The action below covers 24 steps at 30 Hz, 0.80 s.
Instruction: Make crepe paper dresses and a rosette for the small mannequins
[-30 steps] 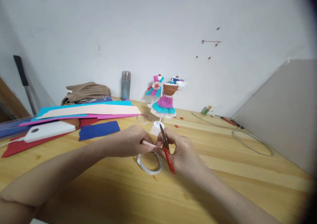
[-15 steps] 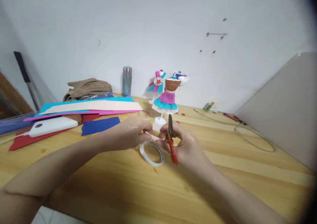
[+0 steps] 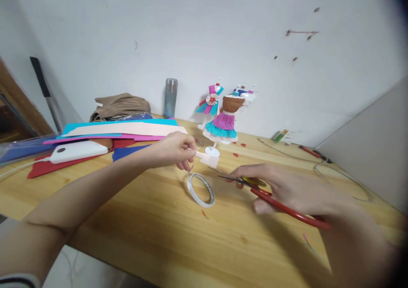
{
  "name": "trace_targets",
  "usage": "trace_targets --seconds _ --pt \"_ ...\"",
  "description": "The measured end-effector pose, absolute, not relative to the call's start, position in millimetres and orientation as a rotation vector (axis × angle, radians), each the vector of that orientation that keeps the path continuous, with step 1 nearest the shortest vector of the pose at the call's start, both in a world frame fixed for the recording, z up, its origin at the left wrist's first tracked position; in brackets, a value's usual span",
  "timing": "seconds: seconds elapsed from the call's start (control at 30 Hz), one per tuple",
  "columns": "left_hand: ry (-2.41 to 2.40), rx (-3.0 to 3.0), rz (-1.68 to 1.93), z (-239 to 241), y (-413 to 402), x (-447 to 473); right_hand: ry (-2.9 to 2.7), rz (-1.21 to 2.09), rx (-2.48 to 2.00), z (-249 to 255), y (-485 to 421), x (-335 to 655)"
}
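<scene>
My left hand (image 3: 178, 150) is closed, pinching a narrow pale pink strip (image 3: 198, 154) between thumb and fingers. Just beyond its tip lies a small pale pink piece (image 3: 210, 160) on the table; whether the two are joined I cannot tell. My right hand (image 3: 270, 186) grips red-handled scissors (image 3: 287, 209), their blades parted and pointing left toward the pale piece. Below my left hand a roll of tape (image 3: 200, 190) rests on the wood. Behind stands a miniature dress form (image 3: 225, 120) in a brown, pink and turquoise ruffled dress.
More small dressed forms (image 3: 212, 101) stand by the wall. Stacked coloured sheets (image 3: 127, 129), a white power bank-like block (image 3: 79, 151), brown cloth (image 3: 123, 105) and a flask (image 3: 171, 97) occupy the left. A cable (image 3: 287, 149) lies at the right, with red scraps (image 3: 204, 214) on the table.
My hands have moved apart, the right one going right and turning the scissors from upright to pointing left with blades spread. The left still pinches the strip. The view has shifted slightly.
</scene>
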<state>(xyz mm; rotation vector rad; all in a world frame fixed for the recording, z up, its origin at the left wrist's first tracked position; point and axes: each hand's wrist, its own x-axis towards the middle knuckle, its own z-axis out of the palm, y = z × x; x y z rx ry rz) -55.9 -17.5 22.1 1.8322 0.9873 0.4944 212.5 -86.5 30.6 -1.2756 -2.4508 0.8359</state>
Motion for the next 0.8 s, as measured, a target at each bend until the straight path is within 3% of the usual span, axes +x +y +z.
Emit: trace_targets --seconds 0.3,0.8 --pt "0.966 1.826 0.506 23 -25 -51 -2.473 0.643 -1.385 14 -80 190" --pt "0.996 1.865 0.397 24 -33 -47 -2.405 0.693 -1.57 13 -84 182"
